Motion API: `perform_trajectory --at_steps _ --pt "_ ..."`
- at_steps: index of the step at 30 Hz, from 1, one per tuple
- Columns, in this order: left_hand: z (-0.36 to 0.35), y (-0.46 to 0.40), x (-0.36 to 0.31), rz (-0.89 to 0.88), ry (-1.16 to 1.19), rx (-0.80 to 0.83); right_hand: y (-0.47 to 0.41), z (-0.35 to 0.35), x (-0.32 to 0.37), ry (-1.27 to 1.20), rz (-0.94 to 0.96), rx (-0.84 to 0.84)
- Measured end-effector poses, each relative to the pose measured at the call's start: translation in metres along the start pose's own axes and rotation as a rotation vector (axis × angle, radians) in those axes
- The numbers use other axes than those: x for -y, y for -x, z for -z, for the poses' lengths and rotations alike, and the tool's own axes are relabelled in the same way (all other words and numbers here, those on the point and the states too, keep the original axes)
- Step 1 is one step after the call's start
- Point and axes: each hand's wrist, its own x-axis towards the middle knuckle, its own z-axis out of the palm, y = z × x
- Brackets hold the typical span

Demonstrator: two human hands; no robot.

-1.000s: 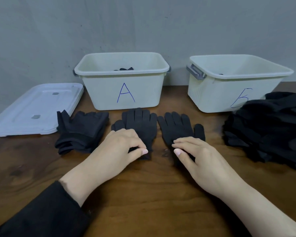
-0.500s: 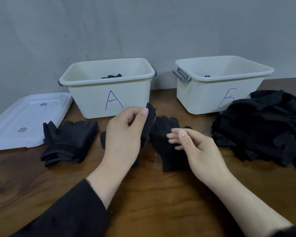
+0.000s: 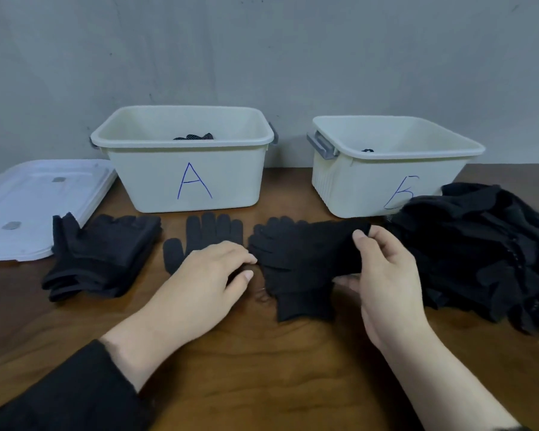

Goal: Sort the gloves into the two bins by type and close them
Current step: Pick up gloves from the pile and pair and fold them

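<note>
Two bins stand open at the back of the table [image 3: 262, 368], and reading from the left the scene begins with a white lid [image 3: 28, 206] lying flat (whether a second lid sits beneath it I cannot tell). Just beside it is a small stack of gloves [image 3: 100, 259], folded over. Next comes one glove laid flat [image 3: 209, 234], fingers pointing toward bin A [image 3: 184, 163]; the left hand [image 3: 206, 281] rests on its cuff end with fingers loosely curled, and whether it pinches the cloth I cannot tell. Bin A shows a few dotted gloves inside, count hidden.

Right of centre, the right hand [image 3: 383, 275] pinches a plain black glove [image 3: 296, 259] between thumb and fingers at one end, its lower part draped on the table. Bin B [image 3: 386, 166] holds at least one dark item. Furthest right lies one large unsorted heap [image 3: 486, 253], too tangled to count.

The gloves look like soft, light knit: limp, not fragile, likely to sag and snag on neighbours. Taking each by the cuff should lift it cleanly.
</note>
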Motion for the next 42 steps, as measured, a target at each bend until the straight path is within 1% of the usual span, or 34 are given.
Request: perform_trajectory --at_steps 2,5,8,10,12,15,18,21,23,25,27,29,31,33,36,38,39,40,42 --pt "-0.001 0.0 0.003 0.015 -0.057 0.076 -0.002 0.004 0.003 -0.044 0.015 -0.03" --pt "-0.002 -0.001 0.001 0.017 -0.07 0.052 -0.003 0.006 0.005 -0.01 0.042 -0.019" --pt "-0.004 -0.004 0.002 0.011 -0.087 0.04 -0.003 0.009 0.015 0.039 0.041 0.04" --pt "-0.004 -0.003 0.004 0.007 -0.073 0.026 -0.007 0.011 0.03 0.099 0.082 0.085" --pt "-0.004 -0.003 0.005 0.004 -0.052 0.009 -0.013 0.012 0.052 0.208 0.166 0.151" --pt "-0.005 -0.003 0.006 -0.003 -0.037 -0.018 -0.025 0.005 0.089 0.296 0.247 0.315" --pt "-0.006 -0.005 0.007 -0.005 -0.028 -0.041 -0.042 -0.005 0.126 0.424 0.269 0.454" --pt "-0.007 -0.006 0.009 0.003 -0.012 -0.063 -0.061 -0.016 0.152 0.655 0.238 0.542" --pt "-0.006 -0.005 0.009 0.01 -0.005 -0.084 -0.072 -0.024 0.16 0.828 0.232 0.545" --pt "-0.004 -0.005 0.01 0.025 0.01 -0.108 -0.079 -0.035 0.164 0.912 0.27 0.508" --pt "-0.003 -0.004 0.012 0.044 0.024 -0.129 -0.081 -0.043 0.168 0.939 0.392 0.419" --pt "-0.003 -0.004 0.013 0.056 0.027 -0.149 -0.075 -0.046 0.169 0.914 0.539 0.356" --pt "-0.003 -0.004 0.013 0.064 0.034 -0.17 -0.059 -0.041 0.159 0.882 0.673 0.345" --pt "-0.002 -0.004 0.012 0.069 0.046 -0.193 -0.04 -0.029 0.129 0.922 0.78 0.374" --pt "-0.002 -0.005 0.01 0.067 0.045 -0.199 -0.011 -0.005 0.055 1.06 0.82 0.539" --pt "-0.002 -0.004 0.008 0.043 0.044 -0.174 0.009 0.01 0.007 1.133 0.74 0.697" --pt "-0.003 -0.004 0.006 0.025 0.039 -0.152 0.018 0.017 -0.01 1.136 0.689 0.729" --pt "-0.004 -0.005 0.005 0.005 0.027 -0.126 0.023 0.021 -0.021 1.108 0.654 0.711" --pt "-0.006 -0.005 0.001 -0.034 -0.003 -0.076 0.027 0.023 -0.025 0.999 0.613 0.621"
